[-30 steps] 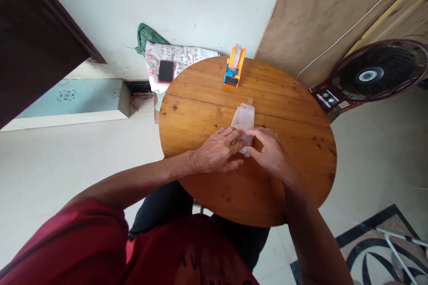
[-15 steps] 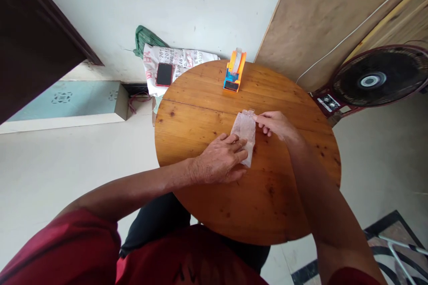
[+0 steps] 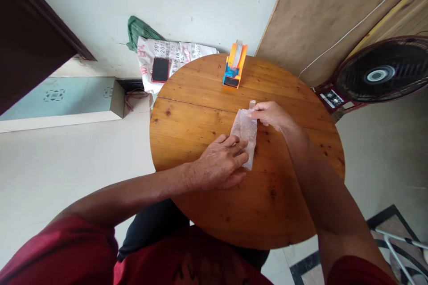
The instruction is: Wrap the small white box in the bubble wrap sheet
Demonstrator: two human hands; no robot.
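Note:
A pale translucent bubble wrap bag point(image 3: 242, 125) lies flat on the round wooden table point(image 3: 187, 120). Across its lower part rests my left hand point(image 3: 220, 160), palm down with the fingers somewhat apart, pressing it to the wood. At the bag's far right corner, my right hand point(image 3: 273, 116) pinches a short strip of clear tape point(image 3: 252, 104) between thumb and finger. One end of the strip sticks up past the bag's far edge; the fingers cover part of it.
An orange and blue tape dispenser point(image 3: 231, 73) stands near the table's far edge. Beyond the left rim, a phone point(image 3: 160, 69) lies on a white printed sack point(image 3: 185, 51). A fan point(image 3: 379, 75) stands to the right, and a white wall point(image 3: 207, 4) rises behind.
My right hand has shifted slightly away from me and inward over the bag's corner. The tape strip now juts up beyond the far edge. My left hand stays on the bag.

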